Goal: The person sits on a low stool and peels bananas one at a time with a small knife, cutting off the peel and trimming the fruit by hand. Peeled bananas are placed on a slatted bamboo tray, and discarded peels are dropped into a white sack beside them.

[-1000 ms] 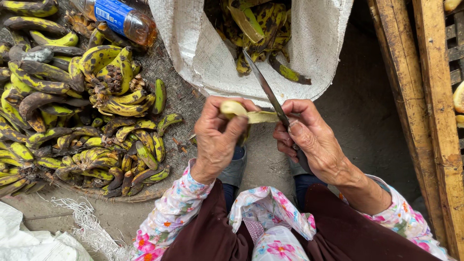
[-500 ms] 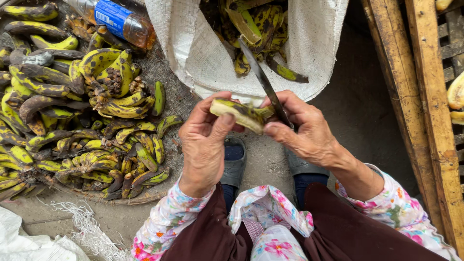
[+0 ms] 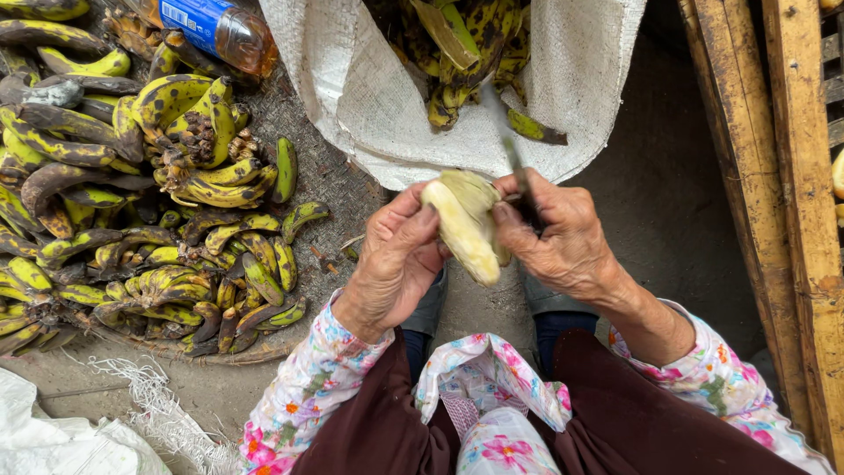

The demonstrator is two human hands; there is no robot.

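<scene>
Fingers of the left hand [image 3: 396, 264] now grip a half-peeled banana [image 3: 466, 230] turned pale-flesh-up since a moment ago, while the right hand [image 3: 558, 233] pinches the knife [image 3: 514, 163], its blade now raised over the open white sack [image 3: 387, 105].

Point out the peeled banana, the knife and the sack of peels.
peeled banana [image 3: 463, 230], head view, pale bare flesh.
knife [image 3: 511, 151], head view, blade.
sack of peels [image 3: 387, 105], head view, white woven wall.

Bare concrete floor [image 3: 677, 211] carries a heap of bananas [image 3: 132, 220] on a woven mat [image 3: 325, 176], an open white sack [image 3: 387, 97], and wooden planks [image 3: 774, 176].
</scene>
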